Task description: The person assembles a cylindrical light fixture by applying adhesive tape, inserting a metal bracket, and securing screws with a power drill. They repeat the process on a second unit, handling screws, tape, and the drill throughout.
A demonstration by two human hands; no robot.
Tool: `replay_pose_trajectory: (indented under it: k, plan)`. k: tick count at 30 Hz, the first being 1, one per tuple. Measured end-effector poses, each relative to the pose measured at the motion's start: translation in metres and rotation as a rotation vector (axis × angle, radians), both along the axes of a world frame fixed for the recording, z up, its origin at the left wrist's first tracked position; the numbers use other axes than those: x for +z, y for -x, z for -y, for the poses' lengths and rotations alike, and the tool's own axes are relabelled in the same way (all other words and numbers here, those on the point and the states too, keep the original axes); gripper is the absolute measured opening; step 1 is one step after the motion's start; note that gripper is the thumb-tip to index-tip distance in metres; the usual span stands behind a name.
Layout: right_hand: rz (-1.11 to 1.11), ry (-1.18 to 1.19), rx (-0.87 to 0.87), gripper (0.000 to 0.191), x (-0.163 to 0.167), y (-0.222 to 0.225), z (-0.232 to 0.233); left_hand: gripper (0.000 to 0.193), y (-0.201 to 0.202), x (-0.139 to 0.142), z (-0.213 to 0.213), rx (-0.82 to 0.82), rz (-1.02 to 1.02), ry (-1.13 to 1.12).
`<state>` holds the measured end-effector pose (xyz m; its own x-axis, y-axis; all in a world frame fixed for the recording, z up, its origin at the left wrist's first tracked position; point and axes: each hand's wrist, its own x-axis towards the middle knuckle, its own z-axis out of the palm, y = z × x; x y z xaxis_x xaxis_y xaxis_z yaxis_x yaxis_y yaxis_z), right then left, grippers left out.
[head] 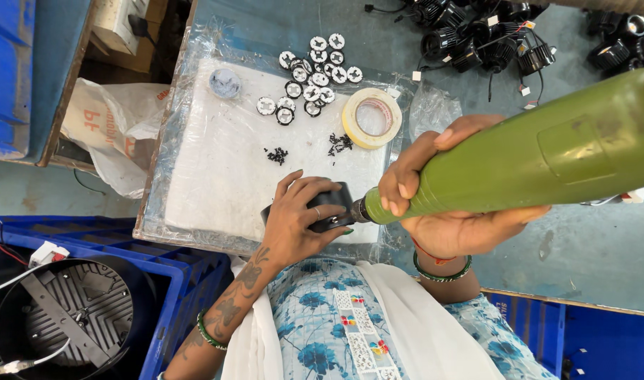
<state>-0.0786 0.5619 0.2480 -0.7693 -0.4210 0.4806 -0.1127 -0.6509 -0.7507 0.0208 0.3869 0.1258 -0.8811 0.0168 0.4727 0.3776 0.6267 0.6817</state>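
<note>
A pad (223,169) lies on the bench (582,239). On the pad's far edge sits a cluster of round discs (311,74), a tape roll (372,117) to their right, a small cap (224,82) to their left. Near the pad's front edge, the left hand (297,214) rests on a housing (336,204).

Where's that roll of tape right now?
In the head view, the tape roll lies flat at the far right corner of the white pad, just right of the cluster of small round parts and beside a little heap of screws.
</note>
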Motion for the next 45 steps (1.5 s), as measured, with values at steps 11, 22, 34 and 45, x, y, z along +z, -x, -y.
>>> replay_pose_trajectory:
  k: [11,22,34,45]
  plan:
    - [-0.039,-0.013,-0.062,0.087,-0.001,0.008,0.004,0.028,-0.006,0.000,0.005,0.019,-0.036,-0.019]
    - [-0.112,-0.178,-0.344,0.082,-0.001,0.066,0.001,0.014,0.001,-0.001,0.007,0.018,-0.025,-0.036]
    - [-0.771,-0.893,-0.471,0.037,-0.115,0.013,-0.002,0.011,0.025,0.008,0.015,0.098,0.010,-0.201]
    - [-0.741,-0.949,-0.363,0.058,-0.140,-0.012,-0.002,0.022,0.052,-0.035,0.059,-0.017,0.593,-0.592]
